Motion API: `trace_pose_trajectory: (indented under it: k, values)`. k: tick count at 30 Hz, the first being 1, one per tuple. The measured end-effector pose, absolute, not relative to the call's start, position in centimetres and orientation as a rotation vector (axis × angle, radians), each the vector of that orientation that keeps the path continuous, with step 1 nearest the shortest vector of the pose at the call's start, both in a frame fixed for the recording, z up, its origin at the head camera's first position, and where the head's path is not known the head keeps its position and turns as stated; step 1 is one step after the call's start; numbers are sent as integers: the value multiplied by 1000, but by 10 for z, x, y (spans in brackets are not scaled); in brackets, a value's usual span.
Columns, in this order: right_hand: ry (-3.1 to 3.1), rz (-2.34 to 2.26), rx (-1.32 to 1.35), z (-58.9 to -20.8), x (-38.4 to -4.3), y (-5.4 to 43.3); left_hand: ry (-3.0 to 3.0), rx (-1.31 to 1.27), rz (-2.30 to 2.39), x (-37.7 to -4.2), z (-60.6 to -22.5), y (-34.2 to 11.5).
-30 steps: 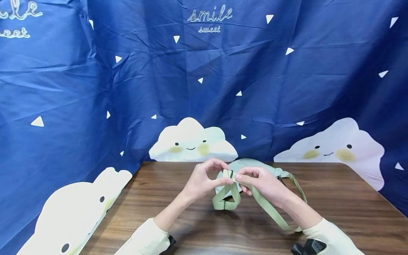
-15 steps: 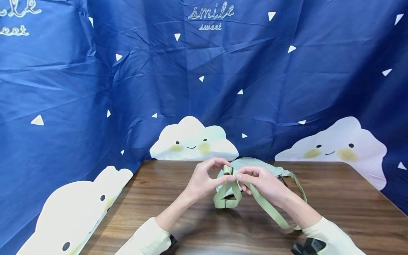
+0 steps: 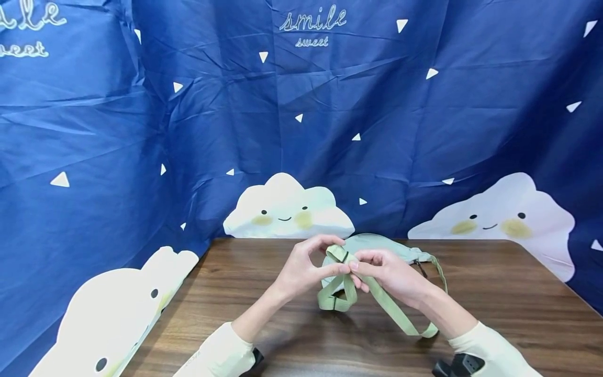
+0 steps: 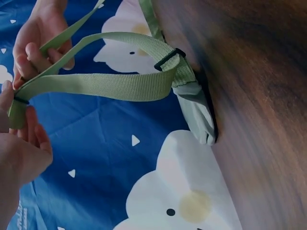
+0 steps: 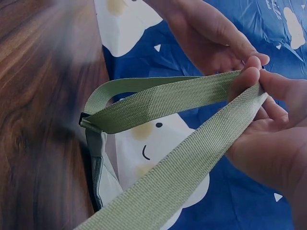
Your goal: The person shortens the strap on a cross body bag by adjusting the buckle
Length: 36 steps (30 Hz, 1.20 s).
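Both hands meet over the table at the green webbing strap (image 3: 393, 309) of a pale green waist bag (image 3: 377, 242). My left hand (image 3: 301, 269) pinches the strap beside a small black slider buckle (image 3: 345, 257), thumb below and fingers above. A short loop of webbing stands up at the buckle. Close on its right, my right hand (image 3: 398, 275) pinches the strap between thumb and fingers. In the left wrist view, a second black slider (image 4: 170, 60) joins the strap to the bag's end. The right wrist view shows the free strap length running down from the right hand.
The bag lies on a brown wooden table (image 3: 264, 340), near its back edge. Behind hangs a blue cloth (image 3: 301, 146) with white triangles and smiling clouds. Another strap length curves down from the bag's right end, partly behind the right forearm.
The webbing loop at the slider buckle has grown and stands up more. The strap hanging below the right hand has drawn slightly up and left. Both hands have stayed nearly in place.
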State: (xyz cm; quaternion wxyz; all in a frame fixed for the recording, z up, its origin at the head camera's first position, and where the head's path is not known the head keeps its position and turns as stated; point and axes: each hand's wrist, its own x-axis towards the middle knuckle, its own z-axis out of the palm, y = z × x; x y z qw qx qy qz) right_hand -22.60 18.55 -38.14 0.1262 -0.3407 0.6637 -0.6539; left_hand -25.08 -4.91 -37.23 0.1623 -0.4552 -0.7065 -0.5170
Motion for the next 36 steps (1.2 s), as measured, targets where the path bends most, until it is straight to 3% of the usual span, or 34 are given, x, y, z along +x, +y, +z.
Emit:
trace_pose_trajectory:
  k: [10,16,24,36]
  values:
    - [1920,-1887,-962,-373,-226,190,-1993,-1334,-1479,-231,-349,-46]
    - [1983,-1887,-865,-373,-225,195,-1929,-1293,-1621,-245,-358,-47]
    - [1930,-1916,-981,-376,-226,188,-2074,-1324,-1738,-253,-371,-50]
    - [1981,-1909,-816,-374,-220,184,-2069,-1405,-1269,-250,-375,-46]
